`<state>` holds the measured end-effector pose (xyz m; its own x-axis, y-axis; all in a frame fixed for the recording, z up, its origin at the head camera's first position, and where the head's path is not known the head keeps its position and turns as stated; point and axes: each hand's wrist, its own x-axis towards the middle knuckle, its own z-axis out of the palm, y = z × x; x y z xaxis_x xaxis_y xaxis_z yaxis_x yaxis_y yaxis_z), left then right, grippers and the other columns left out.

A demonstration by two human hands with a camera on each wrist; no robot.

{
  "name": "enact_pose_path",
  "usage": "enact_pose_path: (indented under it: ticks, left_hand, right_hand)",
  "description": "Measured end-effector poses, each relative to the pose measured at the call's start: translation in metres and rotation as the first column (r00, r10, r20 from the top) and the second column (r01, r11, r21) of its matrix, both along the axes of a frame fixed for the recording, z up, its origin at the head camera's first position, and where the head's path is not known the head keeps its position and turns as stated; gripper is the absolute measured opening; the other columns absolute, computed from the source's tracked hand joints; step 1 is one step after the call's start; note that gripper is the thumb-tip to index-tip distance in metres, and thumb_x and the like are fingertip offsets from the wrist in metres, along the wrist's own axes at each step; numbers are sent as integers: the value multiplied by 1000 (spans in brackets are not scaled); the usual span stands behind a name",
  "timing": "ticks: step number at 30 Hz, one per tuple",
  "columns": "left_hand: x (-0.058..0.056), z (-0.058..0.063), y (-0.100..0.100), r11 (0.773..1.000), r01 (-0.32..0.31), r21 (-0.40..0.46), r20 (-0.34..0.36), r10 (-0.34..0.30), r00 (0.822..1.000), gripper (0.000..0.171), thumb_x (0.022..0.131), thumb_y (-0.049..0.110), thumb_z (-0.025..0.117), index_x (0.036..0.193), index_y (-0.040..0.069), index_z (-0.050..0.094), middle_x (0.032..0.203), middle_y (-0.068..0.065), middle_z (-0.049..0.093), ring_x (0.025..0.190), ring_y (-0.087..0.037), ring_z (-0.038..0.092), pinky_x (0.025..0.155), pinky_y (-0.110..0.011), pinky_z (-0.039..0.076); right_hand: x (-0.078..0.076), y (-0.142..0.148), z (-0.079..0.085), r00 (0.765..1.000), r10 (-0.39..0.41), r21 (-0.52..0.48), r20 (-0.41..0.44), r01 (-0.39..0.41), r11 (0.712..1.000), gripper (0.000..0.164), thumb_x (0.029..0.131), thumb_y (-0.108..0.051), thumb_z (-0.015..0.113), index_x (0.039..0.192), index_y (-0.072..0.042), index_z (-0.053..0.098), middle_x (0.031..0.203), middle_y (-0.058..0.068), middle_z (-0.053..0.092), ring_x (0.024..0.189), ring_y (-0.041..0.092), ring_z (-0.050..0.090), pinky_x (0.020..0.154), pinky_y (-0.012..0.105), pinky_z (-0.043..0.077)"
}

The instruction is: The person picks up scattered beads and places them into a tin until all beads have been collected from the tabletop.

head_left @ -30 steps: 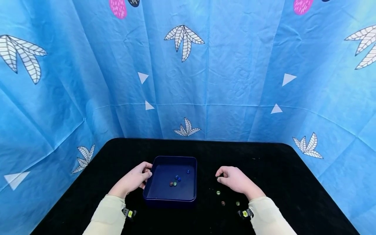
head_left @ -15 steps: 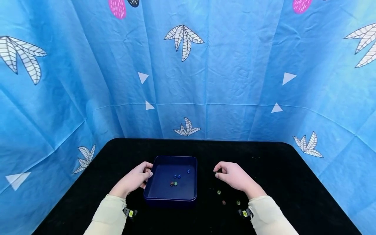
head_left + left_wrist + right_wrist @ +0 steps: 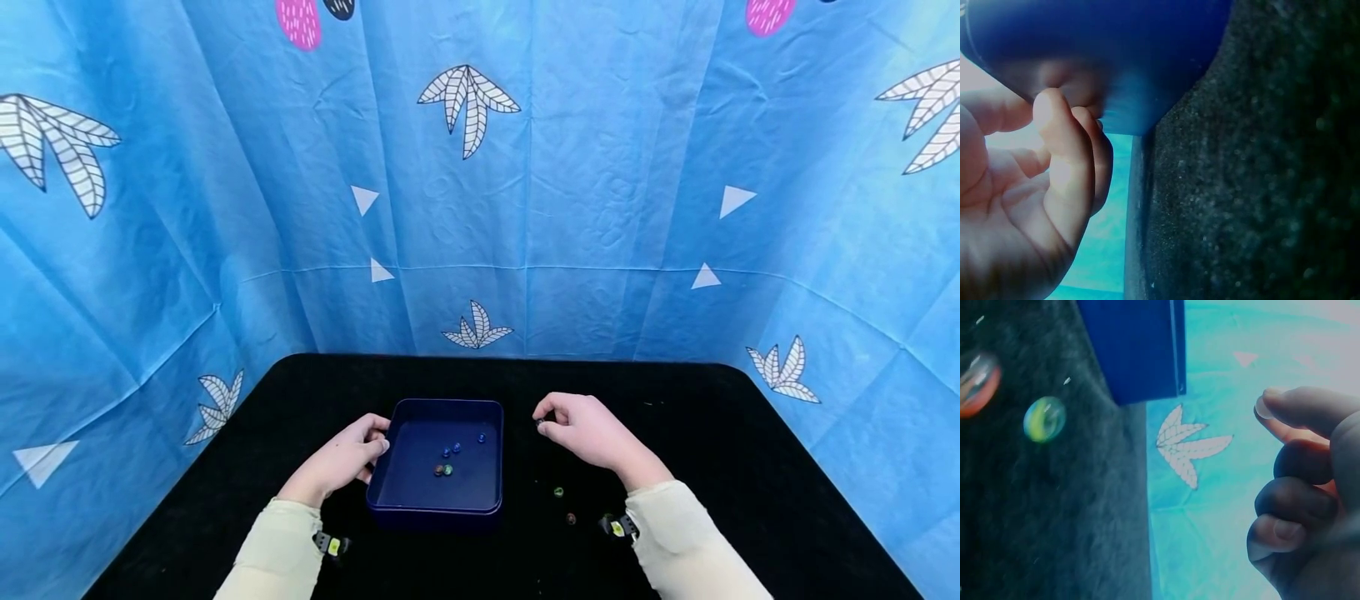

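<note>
The left hand [image 3: 341, 454] grips the left wall of a dark blue square tray [image 3: 435, 510], thumb at the rim. In the left wrist view, curled fingers [image 3: 1069, 162] press the tray's outer side. Inside lie several glass marbles: blue ones, a reddish one and a green marble [image 3: 447, 470]. Right of the tray, the right hand [image 3: 588, 429] is raised and pinches a small dark marble [image 3: 540, 422] between thumb and forefinger; the fingertips mostly hide it. Its other fingers are curled in the right wrist view.
On the black cloth [image 3: 675, 450], in front of the right hand, lie a green marble [image 3: 558, 492] and a reddish marble [image 3: 572, 518]. Another green marble shows partly behind the right wrist camera [image 3: 618, 526]. A blue patterned curtain [image 3: 600, 208] surrounds the table.
The right hand has risen and shifted left towards the tray with its marble. Two blue marbles in the tray have rolled slightly. The left hand has stayed at the tray.
</note>
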<state>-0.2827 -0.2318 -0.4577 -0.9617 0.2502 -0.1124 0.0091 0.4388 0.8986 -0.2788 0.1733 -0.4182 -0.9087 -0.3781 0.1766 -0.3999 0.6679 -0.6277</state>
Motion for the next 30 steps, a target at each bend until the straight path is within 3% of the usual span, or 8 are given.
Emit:
enact_pose_path:
  ticks: [12, 21, 30]
  left_hand:
    - [0, -1, 0, 1000, -6, 3, 0, 6, 1000, 35, 105, 8, 49, 138, -3, 45, 105, -17, 53, 87, -30, 59, 66, -44, 56]
    - [-1, -2, 0, 1000, -4, -6, 10, 4, 1000, 35, 105, 8, 48, 138, -3, 45, 106, -17, 53, 88, -30, 59, 66, -42, 56]
    - [-1, -1, -1, 1000, 5, -14, 5, -4, 1000, 35, 105, 8, 47, 139, -3, 45, 105, -16, 52, 88, -30, 60, 66, -42, 56]
  right_hand:
    - [-5, -33, 17, 1000, 29, 9, -8, -29, 1000, 14, 95, -28, 69, 108, -24, 71, 59, -6, 44, 47, 10, 37, 55, 31, 42]
    - [-6, -61, 31, 995, 76, -3, -66, -77, 997, 11, 95, -26, 70, 105, -29, 70, 58, -7, 42, 48, 11, 37, 54, 30, 40]
    - [-10, -83, 42, 992, 114, 8, -54, -114, 994, 13, 96, -29, 68, 109, -27, 70, 59, -6, 41, 48, 12, 40, 55, 31, 42]
